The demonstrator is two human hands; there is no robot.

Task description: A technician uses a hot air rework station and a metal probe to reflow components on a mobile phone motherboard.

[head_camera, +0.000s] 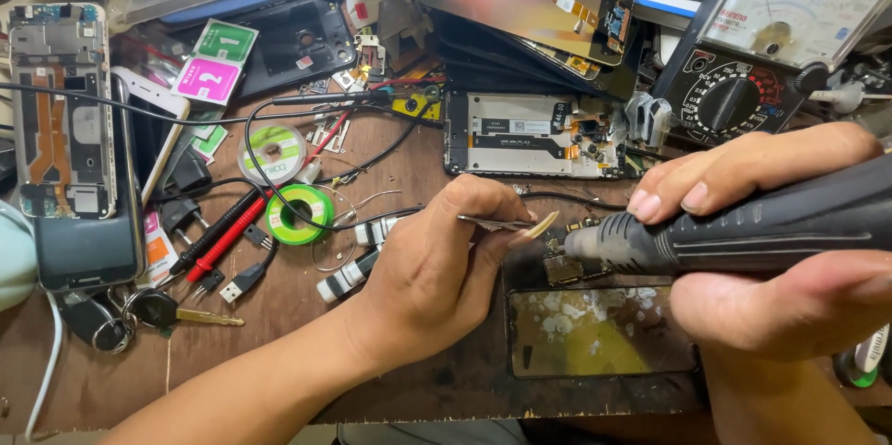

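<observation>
My left hand (437, 264) pinches thin metal tweezers (492, 222), their tips pointing right toward a small circuit board (564, 268). A thick black hot-air tool (743, 227) lies gripped in my right hand (771, 250), its grey nozzle aimed left at that same board. The board lies on the wooden bench just above a dark glass panel (599, 333) with white and yellow stains. The tweezer tips and the nozzle almost meet over the board.
An opened phone frame (534, 134) lies behind the board, a black analogue multimeter (771, 45) at the back right. To the left sit a green solder spool (299, 215), red and black probes (218, 241), keys (158, 310) and another opened phone (60, 111).
</observation>
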